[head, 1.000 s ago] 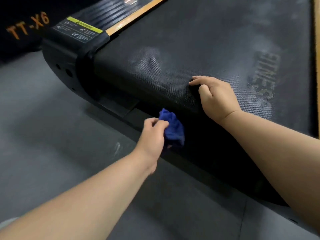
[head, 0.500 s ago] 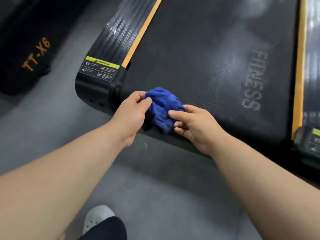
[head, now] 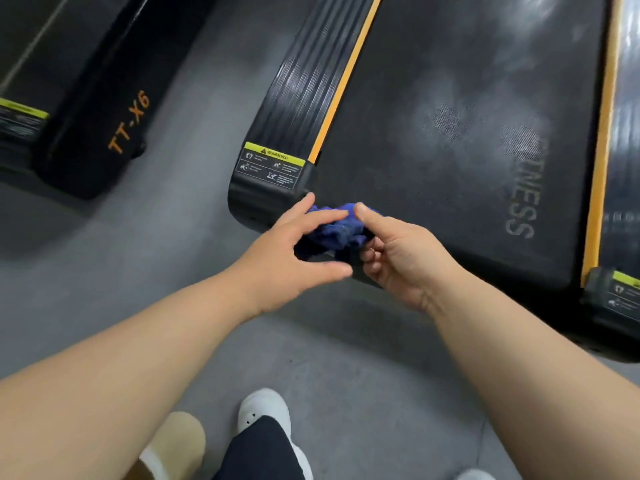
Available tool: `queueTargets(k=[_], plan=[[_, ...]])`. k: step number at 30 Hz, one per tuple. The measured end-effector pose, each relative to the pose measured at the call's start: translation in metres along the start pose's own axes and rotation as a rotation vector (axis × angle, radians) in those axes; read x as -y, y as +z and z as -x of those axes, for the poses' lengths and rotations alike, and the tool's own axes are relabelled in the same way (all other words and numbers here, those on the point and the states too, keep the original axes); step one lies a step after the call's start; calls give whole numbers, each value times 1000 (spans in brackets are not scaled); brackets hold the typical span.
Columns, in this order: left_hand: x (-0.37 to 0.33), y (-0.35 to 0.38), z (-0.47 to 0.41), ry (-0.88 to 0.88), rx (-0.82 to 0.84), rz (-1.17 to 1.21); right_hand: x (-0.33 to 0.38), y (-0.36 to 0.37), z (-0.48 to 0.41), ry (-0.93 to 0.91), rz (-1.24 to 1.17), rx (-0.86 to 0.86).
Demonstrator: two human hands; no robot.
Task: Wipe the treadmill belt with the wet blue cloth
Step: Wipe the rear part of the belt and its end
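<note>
The crumpled wet blue cloth is bunched between both hands at the near left corner of the black treadmill belt. My left hand lies over the cloth's left side with fingers and thumb stretched out, touching it. My right hand holds the cloth's right side, with its index finger laid on top and its other fingers curled under. Part of the cloth is hidden behind the hands. The belt carries the faded word FITNESS and pale smeared patches.
Ribbed black side rails with orange stripes flank the belt. A yellow warning label sits on the left end cap. Another black treadmill marked TT-X6 stands at left. Grey floor and my white shoe are below.
The cloth came up from below the belt's rear edge to its near left corner. My right hand left the belt and took hold of the cloth. My left hand's fingers have straightened.
</note>
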State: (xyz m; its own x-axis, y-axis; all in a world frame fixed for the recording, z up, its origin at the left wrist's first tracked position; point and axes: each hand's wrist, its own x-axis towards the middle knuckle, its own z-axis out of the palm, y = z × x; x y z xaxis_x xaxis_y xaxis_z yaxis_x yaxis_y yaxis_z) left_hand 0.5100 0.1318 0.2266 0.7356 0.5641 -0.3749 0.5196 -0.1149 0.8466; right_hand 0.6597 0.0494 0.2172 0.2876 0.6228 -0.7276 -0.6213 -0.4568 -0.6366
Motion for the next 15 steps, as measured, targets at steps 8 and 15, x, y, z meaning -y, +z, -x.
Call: queueTargets(k=[8, 15], plan=[[-16, 11, 0, -54, -308, 40, 1, -23, 22, -217, 309, -195], [-54, 63, 25, -27, -271, 147, 25, -89, 53, -211, 578, 339]])
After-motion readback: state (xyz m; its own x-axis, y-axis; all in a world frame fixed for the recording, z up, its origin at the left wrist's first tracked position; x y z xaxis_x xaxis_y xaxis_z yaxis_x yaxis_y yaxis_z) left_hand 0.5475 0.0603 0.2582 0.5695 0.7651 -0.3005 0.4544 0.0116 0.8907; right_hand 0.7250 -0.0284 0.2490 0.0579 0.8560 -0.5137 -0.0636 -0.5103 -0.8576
